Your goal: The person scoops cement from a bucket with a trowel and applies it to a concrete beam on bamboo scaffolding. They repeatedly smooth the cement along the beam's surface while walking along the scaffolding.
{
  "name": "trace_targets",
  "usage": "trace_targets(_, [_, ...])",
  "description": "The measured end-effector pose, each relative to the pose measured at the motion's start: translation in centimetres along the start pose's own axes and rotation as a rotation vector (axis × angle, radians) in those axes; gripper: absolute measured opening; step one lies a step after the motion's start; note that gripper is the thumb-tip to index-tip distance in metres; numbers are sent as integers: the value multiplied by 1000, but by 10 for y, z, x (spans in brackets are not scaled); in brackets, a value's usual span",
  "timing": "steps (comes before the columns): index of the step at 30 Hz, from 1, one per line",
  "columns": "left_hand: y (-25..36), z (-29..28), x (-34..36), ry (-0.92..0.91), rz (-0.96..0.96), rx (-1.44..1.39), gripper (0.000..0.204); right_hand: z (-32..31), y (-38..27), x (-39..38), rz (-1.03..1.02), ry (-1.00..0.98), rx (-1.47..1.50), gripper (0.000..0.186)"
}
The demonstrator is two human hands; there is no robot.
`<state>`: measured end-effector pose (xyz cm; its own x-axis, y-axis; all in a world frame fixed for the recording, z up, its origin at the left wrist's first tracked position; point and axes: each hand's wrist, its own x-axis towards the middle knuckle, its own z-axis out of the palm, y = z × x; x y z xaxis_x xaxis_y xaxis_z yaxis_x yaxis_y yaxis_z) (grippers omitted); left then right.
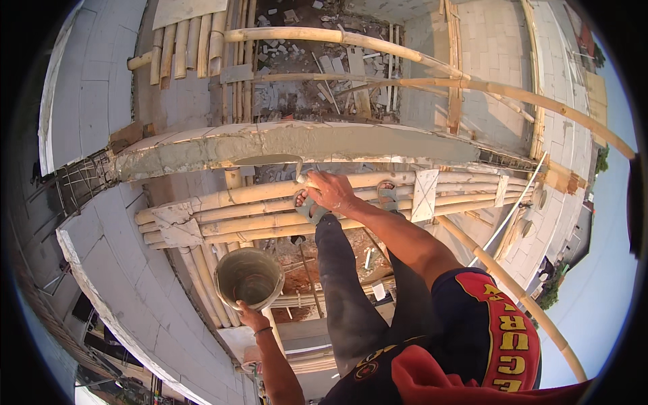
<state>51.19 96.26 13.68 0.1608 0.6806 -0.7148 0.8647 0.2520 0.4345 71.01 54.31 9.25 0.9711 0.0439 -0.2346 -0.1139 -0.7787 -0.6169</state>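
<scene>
My right hand (327,189) grips the handle of a trowel (293,165), whose blade lies along the lower side of a long beam (189,147) coated in wet grey mortar. My left hand (251,316) holds the rim of a round bucket (250,277) with grey mortar residue inside. Below the beam, my sandalled feet (312,208) rest on a scaffold of lashed bamboo poles (256,209), bound in places with pale boards (425,194).
Pale block walls (128,270) flank both sides, with exposed rebar (77,179) at the beam's left end. Rubble (304,40) lies far below between upper bamboo poles (378,44). A long diagonal bamboo pole (506,280) runs past my right side, and open drops show through the scaffold.
</scene>
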Motion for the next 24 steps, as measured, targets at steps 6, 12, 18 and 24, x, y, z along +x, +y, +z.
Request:
trace_targets(6, [39, -17, -59, -40, 4, 312, 60, -129, -10, -90, 6, 228, -130, 38])
trace_targets(12, [94, -2, -97, -159, 162, 418, 56, -231, 22, -229, 413, 498, -239, 34])
trace_targets(18, [153, 39, -145, -301, 602, 965, 52, -337, 43, -371, 755, 701, -298, 35])
trace_targets(24, [215, 101, -252, -79, 1385, 2167, 63, -447, 79, -479, 882, 1031, -267, 37])
